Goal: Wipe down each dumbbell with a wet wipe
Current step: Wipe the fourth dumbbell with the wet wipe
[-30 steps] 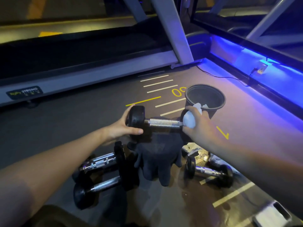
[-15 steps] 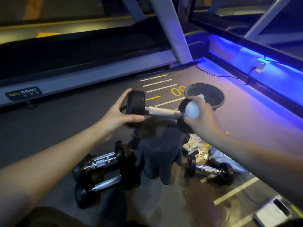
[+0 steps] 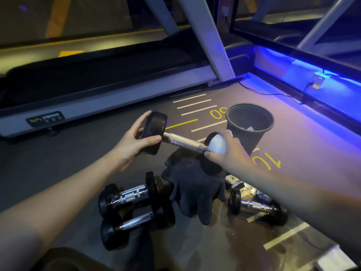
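The dumbbell (image 3: 181, 140) now tilts more steeply than half a second ago, its left head raised. The left hand (image 3: 134, 139) grips that head; the right hand (image 3: 227, 153) clutches the wet wipe (image 3: 217, 143) against the handle's right end, above the floor.

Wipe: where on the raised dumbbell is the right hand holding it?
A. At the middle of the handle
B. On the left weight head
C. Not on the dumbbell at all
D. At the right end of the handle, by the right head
D: the right hand presses the wipe at the right end of the dumbbell handle; the left hand grips the other head.
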The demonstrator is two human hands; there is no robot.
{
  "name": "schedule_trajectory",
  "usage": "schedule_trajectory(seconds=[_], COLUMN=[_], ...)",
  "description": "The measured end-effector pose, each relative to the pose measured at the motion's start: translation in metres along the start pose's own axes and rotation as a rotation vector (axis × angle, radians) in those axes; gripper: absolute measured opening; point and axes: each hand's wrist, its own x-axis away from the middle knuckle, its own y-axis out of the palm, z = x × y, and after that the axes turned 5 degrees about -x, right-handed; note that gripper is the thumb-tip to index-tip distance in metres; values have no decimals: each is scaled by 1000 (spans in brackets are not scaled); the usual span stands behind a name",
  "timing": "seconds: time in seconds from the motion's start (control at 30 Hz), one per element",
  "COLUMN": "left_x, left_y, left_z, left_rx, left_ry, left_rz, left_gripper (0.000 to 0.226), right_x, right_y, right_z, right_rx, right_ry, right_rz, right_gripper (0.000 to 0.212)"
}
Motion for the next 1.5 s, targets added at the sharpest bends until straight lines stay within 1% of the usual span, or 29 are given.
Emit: schedule_trajectory(seconds=[0.07,0.2,0.3,0.37,0.47,0.6,0.7,0.8,1.0,1.2,1.3,1.33,1.4,1.47,1.5], left_x=[0,-2,-2,-2,0,2,3,3,4,4,4,4,6,6,6], left_y=[-1,2,4,5,6,8,8,8,7,6,5,5,5,4,4], left_z=[1,7,11,14,16,18,18,19,17,17,18,18,17,17,16], left_rx=[-14,-52,-85,-102,-118,-141,-155,-174,-183,-203,-230,-235,-232,-223,-219], left_ry=[5,26,49,67,70,70,75,79,83,98,106,106,105,101,97], left_rz=[4,-13,-28,-36,-39,-26,-21,-28,-27,-45,-54,-53,-44,-39,-38], left_gripper=[96,95,92,91,91,94,94,92,93,93,93,94,94,94,94], right_x=[-1,2,4,5,5,6,4,-3,-14,-20,-22,-24,-29,-32,-33], right_y=[1,-3,-7,-7,-5,6,18,27,40,46,47,47,47,44,41], right_z=[0,-3,-8,-13,-25,-44,-60,-73,-80,-85,-89,-88,-85,-81,-81], right_rx=[22,157,193,195,119,-70,-119,-68,-6,-23,80,126,196,155,90], right_ry=[-19,-120,-185,-231,-310,-350,-358,-340,-242,-225,-263,-295,-352,-364,-336], right_rz=[-7,79,125,128,78,-38,-93,-113,-168,-179,-209,-222,-268,-340,-387], right_gripper=[75,79,77,76,79,84,88,96,112,106,96,97,105,109,106])
